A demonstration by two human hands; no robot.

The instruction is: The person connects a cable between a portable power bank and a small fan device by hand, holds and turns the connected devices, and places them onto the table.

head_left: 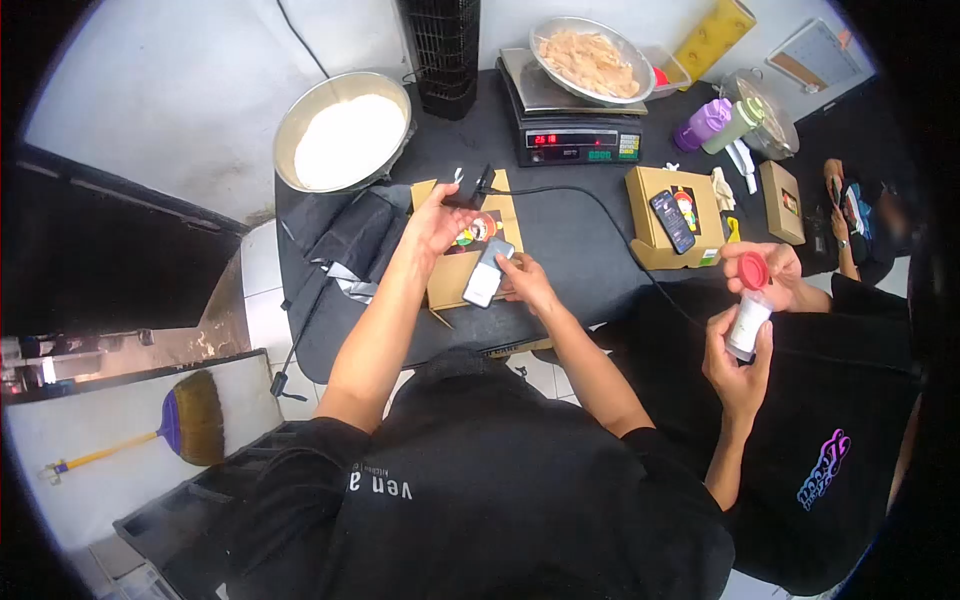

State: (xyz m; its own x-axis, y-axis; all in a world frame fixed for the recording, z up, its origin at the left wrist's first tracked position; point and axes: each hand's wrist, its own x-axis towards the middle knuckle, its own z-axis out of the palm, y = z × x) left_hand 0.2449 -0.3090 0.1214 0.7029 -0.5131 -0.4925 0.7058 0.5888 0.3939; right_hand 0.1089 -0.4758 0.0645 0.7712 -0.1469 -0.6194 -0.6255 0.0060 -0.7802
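My left hand (437, 226) is turned palm up over a printed cardboard box (455, 275). Between its thumb and fingers is a black block with a cord (474, 189), whose exact kind I cannot make out. My right hand (531, 283) is closed on the edge of a phone (488, 272) with a grey and bright white face. The phone is tilted above the front part of the box, partly covering its picture.
A flour-like powder fills a large bowl (284, 150). Pale strips fill a bowl (545, 58) on a digital scale (580, 145). Another phone (672, 221) lies on a second box (648, 190). To the right, a co-worker's hands (738, 372) hold a red-lidded jar (748, 325).
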